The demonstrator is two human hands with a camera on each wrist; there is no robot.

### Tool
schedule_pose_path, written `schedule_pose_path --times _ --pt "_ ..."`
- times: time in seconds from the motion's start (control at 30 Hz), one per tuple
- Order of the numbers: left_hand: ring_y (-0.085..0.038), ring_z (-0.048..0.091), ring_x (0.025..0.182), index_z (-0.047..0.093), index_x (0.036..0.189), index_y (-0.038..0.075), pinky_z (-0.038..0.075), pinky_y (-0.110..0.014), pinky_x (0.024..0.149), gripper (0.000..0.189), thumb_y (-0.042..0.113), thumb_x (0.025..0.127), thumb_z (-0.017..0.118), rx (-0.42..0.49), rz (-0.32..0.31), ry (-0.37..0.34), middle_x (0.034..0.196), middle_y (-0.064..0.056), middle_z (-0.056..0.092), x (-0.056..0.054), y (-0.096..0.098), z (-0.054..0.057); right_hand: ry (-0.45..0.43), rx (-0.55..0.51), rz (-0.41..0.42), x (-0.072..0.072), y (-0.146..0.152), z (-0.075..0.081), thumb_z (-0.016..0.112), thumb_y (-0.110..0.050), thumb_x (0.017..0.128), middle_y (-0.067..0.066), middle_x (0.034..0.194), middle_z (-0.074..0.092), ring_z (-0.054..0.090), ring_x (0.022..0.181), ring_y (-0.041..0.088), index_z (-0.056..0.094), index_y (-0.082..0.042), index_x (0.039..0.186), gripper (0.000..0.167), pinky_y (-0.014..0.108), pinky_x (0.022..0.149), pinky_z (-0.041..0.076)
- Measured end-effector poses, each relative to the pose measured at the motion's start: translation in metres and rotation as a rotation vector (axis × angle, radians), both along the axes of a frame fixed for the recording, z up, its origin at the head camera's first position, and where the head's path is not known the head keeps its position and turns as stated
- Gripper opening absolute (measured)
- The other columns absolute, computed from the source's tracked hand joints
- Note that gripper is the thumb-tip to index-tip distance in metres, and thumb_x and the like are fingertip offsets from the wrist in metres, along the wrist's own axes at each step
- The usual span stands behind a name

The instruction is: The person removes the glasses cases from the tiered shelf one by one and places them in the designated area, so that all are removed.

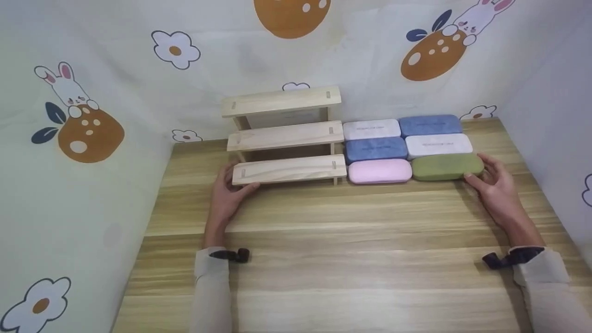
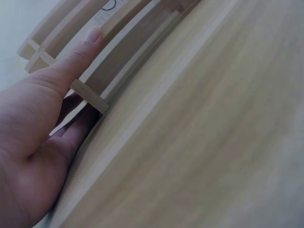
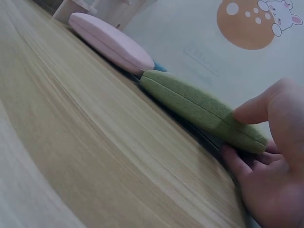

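A three-tier wooden display rack (image 1: 289, 170) stands at the back of the table. My left hand (image 1: 226, 194) grips the left end of its lowest step, the thumb along the front edge and the other fingers round the side; the left wrist view shows the thumb (image 2: 78, 57) against the wood. To the rack's right, my right hand (image 1: 497, 187) holds the right end of a green glasses case (image 1: 441, 167) between thumb and fingers. In the right wrist view this case (image 3: 190, 102) lies end to end with a pink glasses case (image 3: 111, 40).
Behind the pink case (image 1: 380, 171) and the green one, two blue cases (image 1: 377, 149) and two white cases (image 1: 438, 145) lie in rows against the rack's right side. A patterned cloth wall (image 1: 240, 55) encloses the back and sides of the wood-grain table (image 1: 360, 259).
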State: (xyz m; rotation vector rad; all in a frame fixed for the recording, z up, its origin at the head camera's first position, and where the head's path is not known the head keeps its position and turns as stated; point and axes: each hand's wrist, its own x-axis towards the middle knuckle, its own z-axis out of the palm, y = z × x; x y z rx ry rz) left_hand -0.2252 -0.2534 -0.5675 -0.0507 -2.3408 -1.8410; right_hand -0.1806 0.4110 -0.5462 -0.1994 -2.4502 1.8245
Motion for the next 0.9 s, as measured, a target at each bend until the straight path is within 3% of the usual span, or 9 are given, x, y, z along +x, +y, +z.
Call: schedule_pose_path --times 0.1,0.27,0.47,0.63,0.9 --pt "-0.019 0.064 0.135 0.049 0.156 0.008 0.052 -0.022 0.107 0.093 0.027 0.081 0.099 0.005 -0.007 -0.005 0.152 -0.005 0.066 0.000 0.000 -0.001 -0.016 0.047 -0.009 0.000 0.001 0.000 0.068 -0.023 0.108 0.025 0.178 0.021 0.027 0.166 0.026 0.022 -0.002 0.171 0.080 0.014 0.127 0.030" --pt "-0.018 0.063 0.137 0.049 0.157 0.008 0.051 -0.023 0.109 0.093 0.030 0.082 0.098 -0.002 -0.004 -0.012 0.154 -0.004 0.065 0.000 0.000 -0.001 -0.031 0.141 -0.012 0.000 0.001 0.001 0.068 -0.027 0.108 0.032 0.173 0.029 0.043 0.156 0.024 0.025 0.001 0.170 0.081 0.007 0.115 0.040" --pt "-0.018 0.063 0.137 0.050 0.157 0.011 0.050 -0.026 0.110 0.092 0.033 0.081 0.099 -0.014 0.001 -0.013 0.154 -0.003 0.065 0.000 0.001 0.001 0.019 0.216 -0.018 0.000 -0.004 0.002 0.069 -0.027 0.107 0.032 0.167 0.040 0.052 0.142 0.017 0.029 -0.002 0.169 0.078 0.001 0.102 0.041" --pt "-0.020 0.064 0.135 0.050 0.157 0.011 0.052 -0.024 0.106 0.092 0.030 0.081 0.099 -0.022 0.010 -0.020 0.155 -0.005 0.063 -0.003 0.001 0.001 0.065 0.235 -0.019 -0.003 -0.007 0.000 0.066 -0.020 0.107 0.033 0.167 0.039 0.051 0.144 0.022 0.031 0.001 0.168 0.073 0.000 0.102 0.040" --pt "-0.028 0.049 0.153 0.040 0.164 0.012 0.045 -0.046 0.124 0.100 0.023 0.083 0.098 0.043 -0.001 -0.036 0.170 -0.009 0.044 -0.003 0.001 0.002 0.106 0.246 -0.005 -0.008 -0.009 -0.004 0.061 -0.010 0.108 0.035 0.167 0.039 0.046 0.152 0.038 0.032 0.004 0.166 0.066 0.000 0.104 0.039"
